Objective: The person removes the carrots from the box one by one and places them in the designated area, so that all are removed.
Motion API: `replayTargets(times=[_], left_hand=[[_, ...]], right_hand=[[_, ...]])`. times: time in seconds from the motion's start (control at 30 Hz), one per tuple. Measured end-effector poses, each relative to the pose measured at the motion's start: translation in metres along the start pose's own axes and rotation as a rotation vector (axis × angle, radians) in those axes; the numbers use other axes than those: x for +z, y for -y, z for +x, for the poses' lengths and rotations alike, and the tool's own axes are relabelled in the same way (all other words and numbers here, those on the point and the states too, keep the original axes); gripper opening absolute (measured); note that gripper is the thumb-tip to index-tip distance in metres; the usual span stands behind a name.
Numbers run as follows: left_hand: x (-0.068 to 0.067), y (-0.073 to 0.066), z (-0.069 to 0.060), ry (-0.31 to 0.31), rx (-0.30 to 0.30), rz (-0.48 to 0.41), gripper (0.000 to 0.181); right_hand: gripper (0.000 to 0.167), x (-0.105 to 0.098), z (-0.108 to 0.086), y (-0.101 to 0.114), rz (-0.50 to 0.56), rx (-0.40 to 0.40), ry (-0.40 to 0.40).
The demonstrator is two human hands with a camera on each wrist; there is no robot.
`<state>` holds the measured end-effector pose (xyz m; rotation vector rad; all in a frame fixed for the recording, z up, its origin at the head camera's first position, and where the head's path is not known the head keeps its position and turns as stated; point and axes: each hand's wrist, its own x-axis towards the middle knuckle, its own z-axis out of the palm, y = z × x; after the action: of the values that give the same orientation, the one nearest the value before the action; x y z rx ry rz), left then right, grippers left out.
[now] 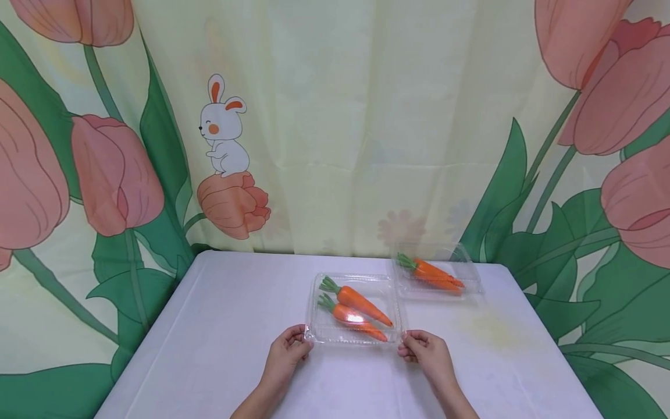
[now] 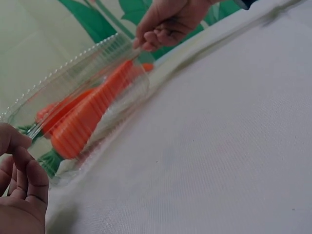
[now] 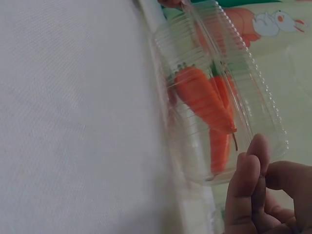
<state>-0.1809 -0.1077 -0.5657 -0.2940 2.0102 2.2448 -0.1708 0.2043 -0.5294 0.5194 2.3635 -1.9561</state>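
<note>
two hands at work on a clear plastic container (image 1: pixel 387 289) at the near middle of a white-covered surface (image 1: pixel 235 314). the hands stand apart from each other, one at each near corner of the container: the left hand (image 1: pixel 287 352) pinches the near left corner between thumb and fingers, and the right hand (image 1: pixel 428 352) pinches the near right corner in the same way. inside lie two orange carrots, an upper carrot (image 1: pixel 361 301) and a lower carrot (image 1: pixel 356 323), side by side and aslant, with green tops toward the far left and tips toward the near right. the wrist views show the carrots through ribbed, see-through walls; whether the container's base touches the surface cannot be told.

behind and to the right, near the far edge of the surface, stands a second clear container (image 1: pixel 473 286), also with orange, green-topped carrots (image 1: pixel 434 271) in it. a pale yellow patch (image 1: pixel 492 331) marks the surface in front of this container. beyond hangs a pale yellow backdrop (image 1: pixel 324 116), printed with large pink tulips (image 1: pixel 117 174) and a white rabbit (image 1: pixel 227 139) seated on a bloom.
</note>
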Motion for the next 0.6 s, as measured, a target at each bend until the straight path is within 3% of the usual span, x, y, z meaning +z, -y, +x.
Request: replayTargets(times=[0.3,0.6], left_hand=[[0.0000,0.0027,-0.0014,-0.020,0.023,0.005,0.042],[0.0010,-0.0036,-0.0030,-0.023,0.032,-0.011,0.034]], right_hand=[[0.022,0.0010,0.0012,-0.0022,-0.023,0.010,0.005],[0.026,0.0021,0.0011,-0.0015,-0.030,-0.030,0.015]])
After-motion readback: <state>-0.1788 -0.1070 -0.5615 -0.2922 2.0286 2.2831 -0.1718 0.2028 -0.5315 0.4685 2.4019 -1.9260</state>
